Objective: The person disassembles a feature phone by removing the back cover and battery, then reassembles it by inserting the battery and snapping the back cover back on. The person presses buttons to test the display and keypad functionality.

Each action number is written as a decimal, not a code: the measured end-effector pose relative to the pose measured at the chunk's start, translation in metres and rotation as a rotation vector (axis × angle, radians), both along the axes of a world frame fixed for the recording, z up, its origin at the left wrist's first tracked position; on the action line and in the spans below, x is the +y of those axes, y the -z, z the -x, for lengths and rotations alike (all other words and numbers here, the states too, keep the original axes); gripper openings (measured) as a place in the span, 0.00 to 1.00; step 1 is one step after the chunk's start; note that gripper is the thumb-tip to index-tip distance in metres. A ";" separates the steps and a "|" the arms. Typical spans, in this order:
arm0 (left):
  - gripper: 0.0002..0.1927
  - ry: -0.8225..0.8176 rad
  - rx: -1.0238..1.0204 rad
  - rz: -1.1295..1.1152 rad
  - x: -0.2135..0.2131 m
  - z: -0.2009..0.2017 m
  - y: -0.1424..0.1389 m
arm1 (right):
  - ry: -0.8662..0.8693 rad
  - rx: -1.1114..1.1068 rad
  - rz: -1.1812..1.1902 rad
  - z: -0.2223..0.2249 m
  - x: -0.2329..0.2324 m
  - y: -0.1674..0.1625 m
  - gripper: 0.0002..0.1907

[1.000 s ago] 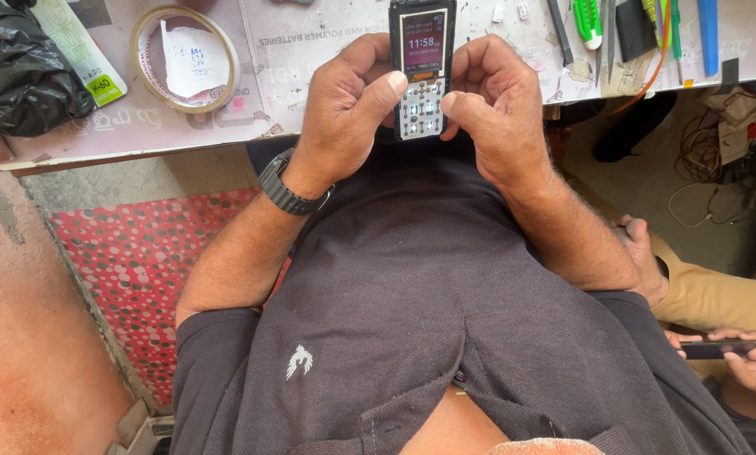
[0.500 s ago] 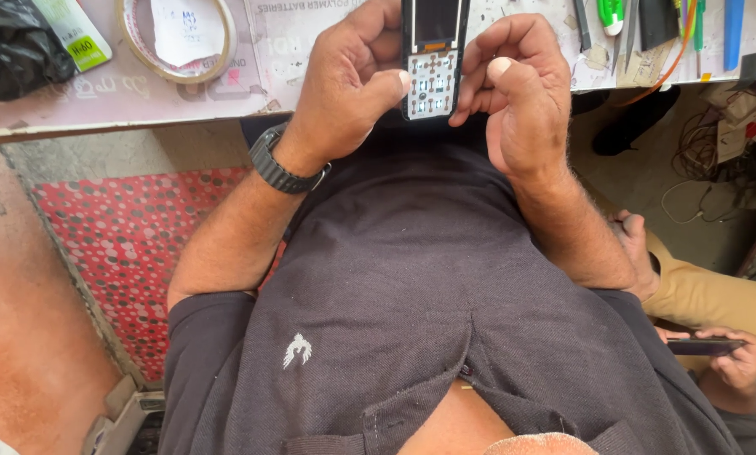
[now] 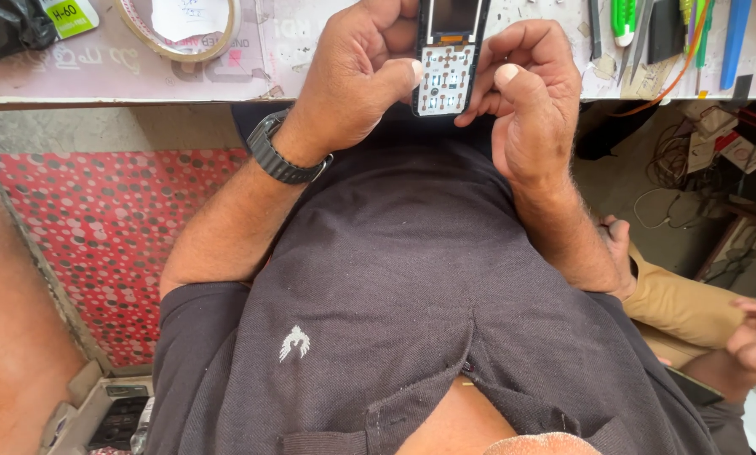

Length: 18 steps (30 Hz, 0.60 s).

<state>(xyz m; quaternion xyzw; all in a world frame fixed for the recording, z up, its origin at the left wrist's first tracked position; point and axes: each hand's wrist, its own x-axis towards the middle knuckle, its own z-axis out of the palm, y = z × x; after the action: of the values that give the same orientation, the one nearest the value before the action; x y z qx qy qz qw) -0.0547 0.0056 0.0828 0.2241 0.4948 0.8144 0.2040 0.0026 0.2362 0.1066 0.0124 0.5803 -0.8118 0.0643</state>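
Gripping keypad phone [image 3: 448, 59] at 12 o'clock: left hand [image 3: 352, 80], right hand [image 3: 534, 93] both pinching; exposed keypad board could slip onto counter [image 3: 310, 50].

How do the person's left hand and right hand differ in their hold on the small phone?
The left hand wears a dark wristwatch; the right hand has a bare wrist. The left thumb lies against the edge of the phone by its keypad; the right thumb is lifted clear beside it. Both hands flank the phone above the workbench.
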 end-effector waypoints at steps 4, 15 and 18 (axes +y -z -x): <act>0.19 0.004 -0.011 -0.025 -0.004 0.002 -0.004 | 0.011 -0.013 -0.006 0.003 -0.005 -0.005 0.12; 0.20 -0.007 0.034 0.018 -0.004 0.006 -0.008 | -0.005 0.004 -0.041 0.005 -0.007 -0.007 0.11; 0.20 -0.008 0.025 0.049 -0.003 0.005 -0.006 | -0.011 0.014 -0.046 0.004 -0.005 -0.006 0.10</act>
<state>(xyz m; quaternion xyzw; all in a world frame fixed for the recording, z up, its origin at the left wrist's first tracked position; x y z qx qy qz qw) -0.0601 0.0025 0.0884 0.2274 0.5181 0.7999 0.2000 -0.0014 0.2309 0.1122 0.0051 0.5993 -0.7979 0.0645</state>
